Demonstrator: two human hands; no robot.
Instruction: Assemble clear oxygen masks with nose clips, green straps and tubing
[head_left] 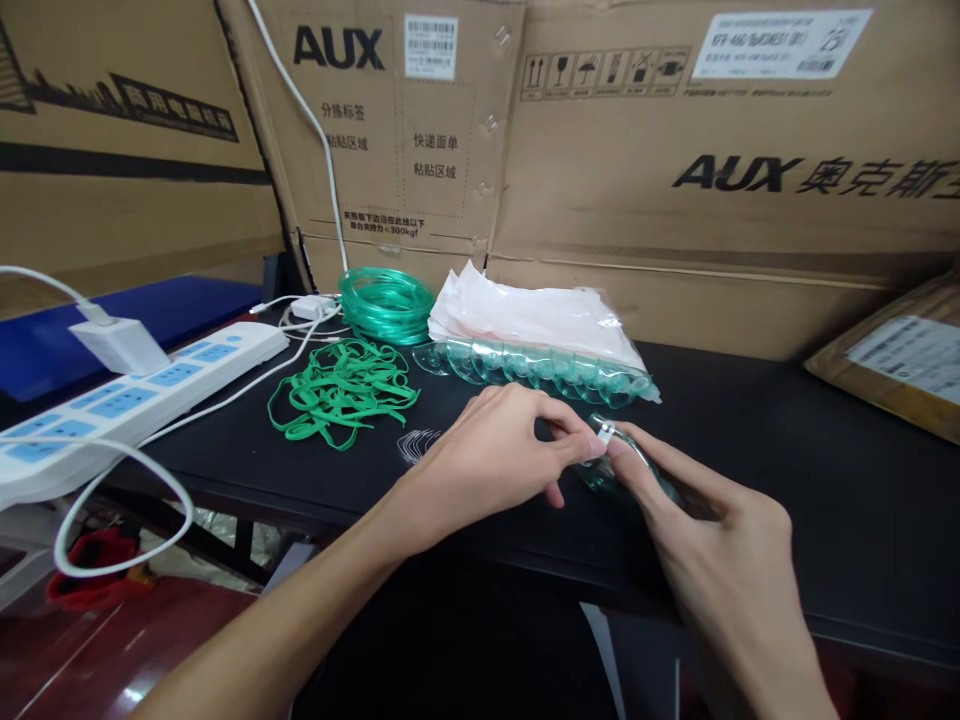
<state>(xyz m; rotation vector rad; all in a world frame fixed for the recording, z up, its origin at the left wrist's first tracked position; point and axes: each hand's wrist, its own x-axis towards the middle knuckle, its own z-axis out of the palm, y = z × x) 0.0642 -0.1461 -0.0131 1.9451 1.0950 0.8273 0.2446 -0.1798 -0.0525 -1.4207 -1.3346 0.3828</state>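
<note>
Above the front part of the black table, my right hand (720, 530) is closed round a clear green plastic oxygen mask (600, 480), mostly hidden by the fingers. My left hand (495, 455) meets it from the left, thumb and forefinger pinched at a small silvery-white strip (604, 432) on the mask's upper edge. Both thumbs nearly touch there. Just beyond the hands lies a row of nested clear green masks (540, 370). Left of my left wrist are thin silvery strips or wires (417, 446), partly covered, and a tangle of green elastic straps (341, 390).
Behind the mask row is a stack of white sheets in clear plastic (532, 315). Coiled green tubing (386, 305) stands left of it. A white power strip (142, 400) with chargers and loose cables occupies the left side. Cardboard boxes (600, 220) wall the back; a taped parcel (900, 350) lies right.
</note>
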